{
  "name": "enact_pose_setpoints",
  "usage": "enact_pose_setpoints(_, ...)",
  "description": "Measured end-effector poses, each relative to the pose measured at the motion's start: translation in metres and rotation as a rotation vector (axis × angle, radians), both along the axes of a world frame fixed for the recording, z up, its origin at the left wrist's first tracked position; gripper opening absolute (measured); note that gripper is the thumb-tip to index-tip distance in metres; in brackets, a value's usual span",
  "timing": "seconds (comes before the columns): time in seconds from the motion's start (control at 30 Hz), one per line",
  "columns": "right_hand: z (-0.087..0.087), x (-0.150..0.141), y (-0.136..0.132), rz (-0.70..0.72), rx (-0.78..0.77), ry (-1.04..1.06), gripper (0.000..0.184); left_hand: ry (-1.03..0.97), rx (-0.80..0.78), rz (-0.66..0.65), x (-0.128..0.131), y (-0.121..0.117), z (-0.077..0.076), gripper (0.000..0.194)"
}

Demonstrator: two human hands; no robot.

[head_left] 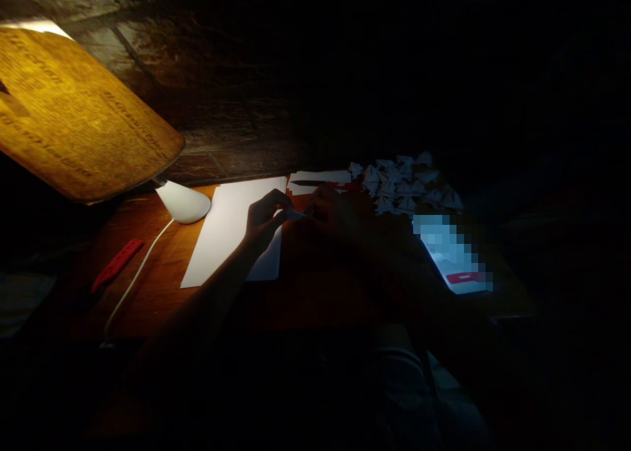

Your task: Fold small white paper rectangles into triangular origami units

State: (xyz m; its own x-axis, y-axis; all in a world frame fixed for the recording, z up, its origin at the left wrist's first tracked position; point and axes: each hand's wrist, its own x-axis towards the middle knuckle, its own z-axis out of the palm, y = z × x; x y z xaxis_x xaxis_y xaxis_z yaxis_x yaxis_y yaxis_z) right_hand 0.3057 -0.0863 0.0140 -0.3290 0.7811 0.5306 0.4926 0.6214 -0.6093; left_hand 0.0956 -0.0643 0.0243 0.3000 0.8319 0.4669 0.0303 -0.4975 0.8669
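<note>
Between my two hands is a small piece of folded paper (296,215), pale against the dark table. My left hand (265,219) pinches its left end, fingers bent over it. On its other end, my right hand (329,213) is closed too, though deep shadow hides most of those fingers. Under and beside my left hand lies a stack of white paper sheets (231,234). Just beyond my right hand, a knife or scissors with a dark blade (304,183) and red handle rests on smaller paper pieces (328,175).
Several folded paper shapes (401,185) are heaped at the back right. A lit phone (451,257) lies nearer on the right. At left stand a lamp with a printed shade (89,116) and white base (182,202), its cord (140,267), and a red object (117,263).
</note>
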Motion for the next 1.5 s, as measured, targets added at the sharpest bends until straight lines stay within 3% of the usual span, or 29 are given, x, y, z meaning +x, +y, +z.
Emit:
enact_pose_setpoints(0.13,0.001,0.000,0.000,-0.008,-0.001,0.013,0.009,0.006,0.005,0.015,-0.001,0.002,0.001,0.035)
enact_pose_setpoints(0.33,-0.004,-0.002,0.006,-0.045,-0.057,0.223,0.006,0.060,-0.043,0.008,-0.004,0.003,-0.002,0.029)
enact_pose_setpoints(0.5,-0.007,-0.003,0.008,-0.037,-0.129,0.347,0.006,-0.069,-0.134,-0.013,-0.003,0.005,-0.007,0.026)
enact_pose_setpoints(0.73,-0.008,-0.002,0.013,-0.047,-0.188,0.368,0.006,-0.182,-0.148,-0.038,-0.005,0.012,-0.011,0.027)
enact_pose_setpoints(0.93,-0.008,-0.002,0.012,-0.091,-0.257,0.391,0.019,-0.182,-0.190,-0.025,-0.005,0.014,-0.011,0.028)
enact_pose_setpoints(1.27,-0.008,-0.001,0.012,-0.112,-0.194,0.404,0.016,-0.152,-0.131,0.005,-0.006,0.016,-0.012,0.035)
enact_pose_setpoints(1.5,-0.002,-0.001,0.011,-0.091,-0.177,0.372,0.021,-0.145,-0.101,0.016,-0.005,0.014,-0.008,0.030)
